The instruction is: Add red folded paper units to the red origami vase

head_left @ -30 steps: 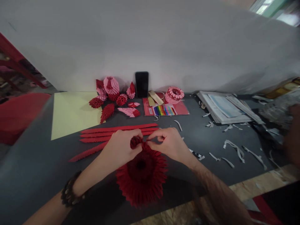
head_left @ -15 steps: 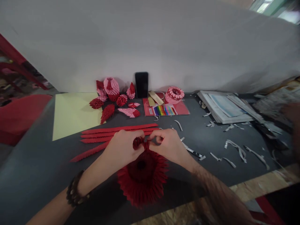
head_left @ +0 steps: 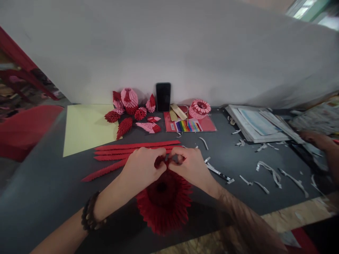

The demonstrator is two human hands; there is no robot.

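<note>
Both hands, left (head_left: 143, 167) and right (head_left: 191, 166), are pinching the far rim of the red paper flower (head_left: 164, 201), which is lying near the table's (head_left: 39, 183) front edge.

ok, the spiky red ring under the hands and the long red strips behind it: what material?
Red ring: looks like matte folded paper, many small pointed pieces interlocked, edges crisp, no gloss. Red strips: likely the same paper units stacked in rows, judging by their serrated edges. Both hands, left hand and right hand, pinch the ring's far rim.

One red ring of folded paper (head_left: 164, 201), four long red strips (head_left: 135, 145), one phone (head_left: 163, 96), one yellow sheet (head_left: 88, 127), one pink-and-white ring (head_left: 200, 108)
</note>
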